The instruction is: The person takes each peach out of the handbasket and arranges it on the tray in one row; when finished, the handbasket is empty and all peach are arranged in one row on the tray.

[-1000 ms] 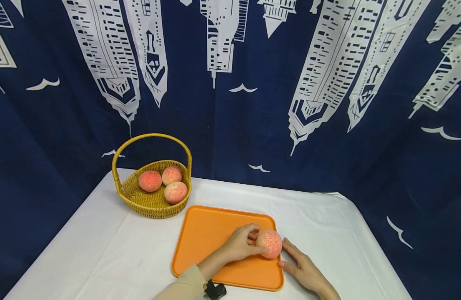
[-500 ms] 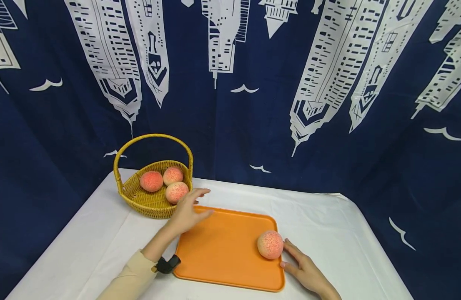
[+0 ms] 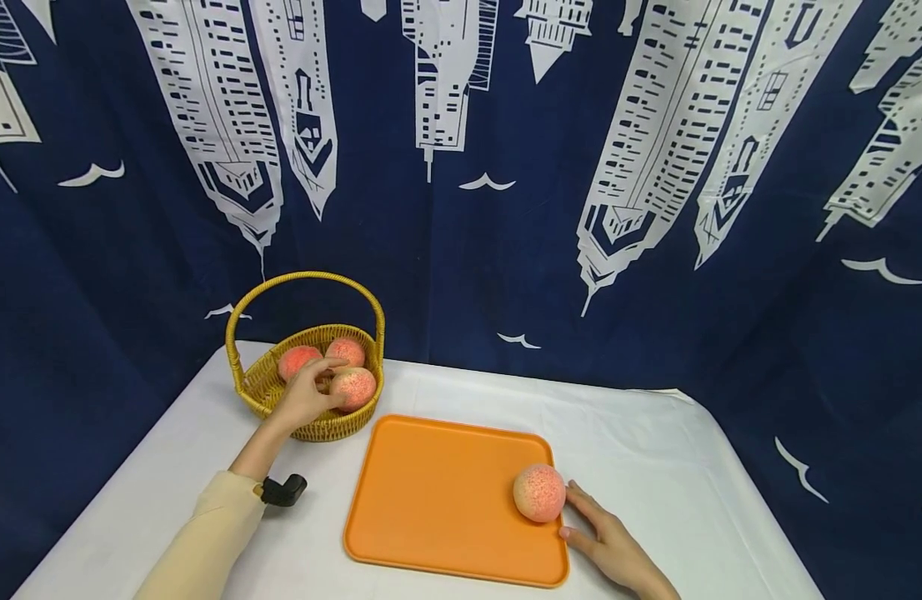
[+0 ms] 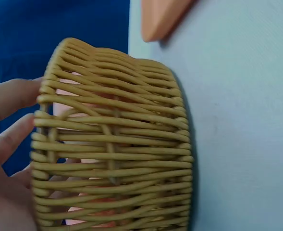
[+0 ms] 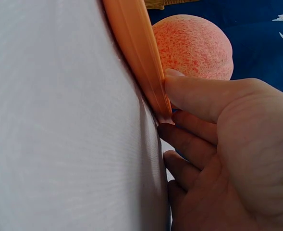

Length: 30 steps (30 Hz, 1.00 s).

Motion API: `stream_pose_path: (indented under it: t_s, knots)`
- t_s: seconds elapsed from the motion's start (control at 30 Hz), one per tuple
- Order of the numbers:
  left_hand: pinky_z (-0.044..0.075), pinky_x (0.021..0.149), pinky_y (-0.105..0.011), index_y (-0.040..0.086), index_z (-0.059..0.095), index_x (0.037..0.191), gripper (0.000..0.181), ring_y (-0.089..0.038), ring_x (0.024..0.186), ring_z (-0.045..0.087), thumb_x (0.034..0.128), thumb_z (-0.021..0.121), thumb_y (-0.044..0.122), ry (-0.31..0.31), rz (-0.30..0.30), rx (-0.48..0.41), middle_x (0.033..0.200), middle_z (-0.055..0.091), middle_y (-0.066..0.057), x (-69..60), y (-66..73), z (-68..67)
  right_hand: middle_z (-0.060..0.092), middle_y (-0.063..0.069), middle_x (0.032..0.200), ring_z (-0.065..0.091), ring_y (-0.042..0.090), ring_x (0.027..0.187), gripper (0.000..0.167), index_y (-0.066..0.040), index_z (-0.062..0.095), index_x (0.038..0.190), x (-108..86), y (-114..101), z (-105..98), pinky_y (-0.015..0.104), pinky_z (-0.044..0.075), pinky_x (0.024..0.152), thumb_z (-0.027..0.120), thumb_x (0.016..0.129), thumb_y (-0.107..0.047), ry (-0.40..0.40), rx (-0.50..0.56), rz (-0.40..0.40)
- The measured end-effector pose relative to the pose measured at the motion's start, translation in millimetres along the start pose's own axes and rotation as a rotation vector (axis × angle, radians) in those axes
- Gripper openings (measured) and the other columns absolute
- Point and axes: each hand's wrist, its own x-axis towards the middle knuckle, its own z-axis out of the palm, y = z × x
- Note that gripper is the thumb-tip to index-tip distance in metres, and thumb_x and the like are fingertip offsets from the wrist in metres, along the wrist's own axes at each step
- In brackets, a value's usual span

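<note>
A peach sits on the right side of the orange tray. My left hand reaches over the rim of the wicker basket, its thumb and fingers spread at the left side of the nearest peach. Two more peaches lie behind, a redder one partly covered by that hand. In the left wrist view the basket wall hides most of the fingertips. My right hand rests at the tray's right edge, thumb on the rim, fingers relaxed alongside, near the tray's peach.
White cloth covers the table, and a dark blue curtain with white buildings hangs behind it. The basket's tall arched handle rises above the left hand. A black wrist camera is strapped to the left forearm.
The left hand has left the peach on the tray and travelled left into the basket, to the nearest peach there. The right hand stays at the tray's edge.
</note>
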Motion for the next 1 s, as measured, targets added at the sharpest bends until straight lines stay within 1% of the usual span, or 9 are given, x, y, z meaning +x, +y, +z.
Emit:
stream_pose_path:
  t_s: [0.03,0.13,0.23,0.27,0.3,0.43,0.6,0.83,1.0]
  knots:
    - [0.050,0.086,-0.045,-0.002,0.057,0.130,0.055,-0.039,0.105,0.056,0.0783,0.074,-0.006,-0.012,0.001,0.022,0.123,0.055,-0.026,0.5,-2.4,0.7,0.033,0.021,0.155,0.029,0.036,0.144,0.067,-0.005,0.045,0.146,0.0,0,0,0.052,0.030,0.114,0.065,0.092,-0.038,-0.001,0.000,0.000]
    - [0.049,0.091,-0.048,0.000,0.059,0.129,0.057,-0.041,0.109,0.055,0.0752,0.076,-0.006,-0.037,0.011,0.082,0.125,0.054,-0.026,2.6,-5.9,4.3,0.033,0.021,0.156,0.029,0.036,0.144,0.066,-0.005,0.045,0.146,0.1,0,0,0.052,0.029,0.114,0.065,0.092,-0.038,-0.002,0.004,0.002]
    - [0.043,0.100,-0.059,0.000,0.059,0.130,0.060,-0.047,0.122,0.048,0.0732,0.079,-0.003,-0.054,0.029,0.148,0.133,0.051,-0.027,6.1,-8.6,9.1,0.033,0.020,0.156,0.029,0.035,0.144,0.066,-0.005,0.045,0.146,0.3,1,0,0.051,0.029,0.114,0.064,0.092,-0.038,-0.002,0.006,0.004]
    - [0.038,0.104,-0.063,0.001,0.058,0.131,0.062,-0.049,0.128,0.044,0.0729,0.080,-0.003,-0.055,0.024,0.163,0.136,0.049,-0.028,7.3,-8.9,10.7,0.033,0.021,0.156,0.029,0.035,0.144,0.066,-0.005,0.045,0.146,0.3,1,0,0.051,0.029,0.114,0.065,0.092,-0.038,-0.002,0.006,0.004]
    - [0.037,0.105,-0.064,0.001,0.058,0.132,0.063,-0.049,0.131,0.041,0.0728,0.080,-0.002,-0.056,0.016,0.178,0.138,0.048,-0.028,8.5,-9.6,12.3,0.033,0.021,0.156,0.029,0.036,0.144,0.066,-0.005,0.045,0.146,0.3,1,0,0.051,0.029,0.114,0.065,0.092,-0.038,-0.001,0.004,0.005]
    - [0.035,0.106,-0.064,0.003,0.055,0.135,0.066,-0.049,0.133,0.039,0.0736,0.079,0.000,-0.057,-0.024,0.219,0.141,0.046,-0.027,11.4,-11.2,16.3,0.033,0.021,0.156,0.029,0.036,0.144,0.066,-0.004,0.045,0.145,0.2,1,0,0.052,0.029,0.114,0.065,0.092,-0.038,-0.001,0.001,0.007]
    - [0.036,0.106,-0.063,0.004,0.055,0.135,0.066,-0.048,0.131,0.042,0.0736,0.079,0.000,-0.048,-0.041,0.231,0.140,0.047,-0.025,11.5,-10.7,18.0,0.033,0.020,0.156,0.029,0.035,0.144,0.066,-0.005,0.045,0.145,-0.1,1,0,0.052,0.029,0.114,0.065,0.092,-0.038,0.001,0.003,0.011]
    - [0.040,0.102,-0.061,0.001,0.054,0.134,0.067,-0.047,0.125,0.048,0.0728,0.081,0.006,-0.018,-0.042,0.223,0.137,0.051,-0.026,10.1,-9.9,18.0,0.032,0.020,0.156,0.027,0.035,0.145,0.066,-0.005,0.044,0.146,-0.2,1,0,0.047,0.029,0.115,0.064,0.092,-0.037,-0.007,0.012,0.009]
    - [0.043,0.100,-0.059,-0.001,0.054,0.133,0.067,-0.045,0.121,0.052,0.0725,0.081,0.006,0.023,-0.062,0.191,0.133,0.055,-0.027,9.1,-10.4,17.3,0.032,0.020,0.156,0.028,0.035,0.145,0.065,-0.007,0.045,0.146,-0.5,1,0,0.051,0.029,0.114,0.065,0.092,-0.037,-0.004,0.023,0.007]
